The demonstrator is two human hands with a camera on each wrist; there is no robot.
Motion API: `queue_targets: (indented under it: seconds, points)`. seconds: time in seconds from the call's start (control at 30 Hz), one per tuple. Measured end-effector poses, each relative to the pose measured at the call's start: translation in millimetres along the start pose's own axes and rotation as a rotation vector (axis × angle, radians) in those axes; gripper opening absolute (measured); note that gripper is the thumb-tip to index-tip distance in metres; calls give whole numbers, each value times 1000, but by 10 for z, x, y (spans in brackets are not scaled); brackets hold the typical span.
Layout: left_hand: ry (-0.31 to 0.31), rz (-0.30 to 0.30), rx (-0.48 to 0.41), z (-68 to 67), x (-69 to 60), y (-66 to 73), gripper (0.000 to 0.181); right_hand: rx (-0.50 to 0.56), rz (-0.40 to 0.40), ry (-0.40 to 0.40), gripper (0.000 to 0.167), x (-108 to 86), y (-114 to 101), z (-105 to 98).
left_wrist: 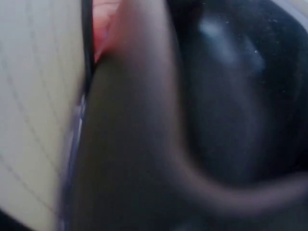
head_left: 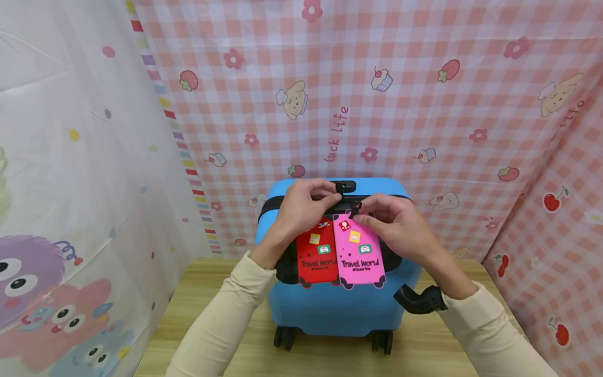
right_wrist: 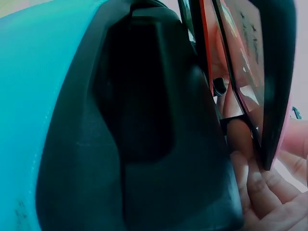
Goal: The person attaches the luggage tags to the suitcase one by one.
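Note:
A blue suitcase (head_left: 335, 311) with black trim stands upright on its wheels. Two luggage tags, one red (head_left: 316, 269) and one pink (head_left: 360, 269), hang side by side in front of it, both printed "Travel World". My left hand (head_left: 301, 207), above the red tag, pinches a black strap (head_left: 339, 189) near the suitcase's top handle (head_left: 349, 186). With thumb and fingers, my right hand (head_left: 400, 222) holds the pink tag by its top, at the black strap (head_left: 356, 207). In the right wrist view the right fingers (right_wrist: 262, 192) curl behind the pink tag. The left wrist view is mostly dark and blurred.
The suitcase rests on a wood-grain tabletop (head_left: 216, 314). Behind it hangs a pink checked curtain (head_left: 282, 141), with a white patterned curtain (head_left: 94, 173) at left and cherry-print cloth (head_left: 560, 251) at right. A black curved band (head_left: 419, 300) sits at my right wrist.

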State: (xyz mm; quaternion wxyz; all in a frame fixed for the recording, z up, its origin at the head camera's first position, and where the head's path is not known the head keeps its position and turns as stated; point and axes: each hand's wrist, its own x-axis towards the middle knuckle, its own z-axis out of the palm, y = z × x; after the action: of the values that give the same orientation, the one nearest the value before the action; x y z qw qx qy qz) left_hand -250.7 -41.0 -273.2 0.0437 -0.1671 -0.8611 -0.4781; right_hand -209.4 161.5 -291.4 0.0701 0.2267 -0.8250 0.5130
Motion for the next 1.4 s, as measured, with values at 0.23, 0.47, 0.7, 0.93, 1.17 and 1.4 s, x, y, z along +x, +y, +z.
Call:
queue_targets:
  seconds: [0.23,0.47,0.7,0.93,1.17,1.4]
  points:
    - [44,55,-18,-17,2,-13,12,-122,-87,107,7,-8,-7,38]
    - [85,195,-23,-40,-6,-50,15,-265,-193,191,5,5,-11,55]
    - [79,268,-56,-34,-26,-94,14,-306,-187,201,6,18,-9,74]
    - [-16,240,-102,-8,-48,-114,18,-302,-213,239,9,29,-7,105]
    - [-23,258,-127,-17,-25,-124,16,-259,-272,296,11,57,1,159]
    - [-18,293,-138,-15,1,-125,14,-181,-289,263,9,68,55,178]
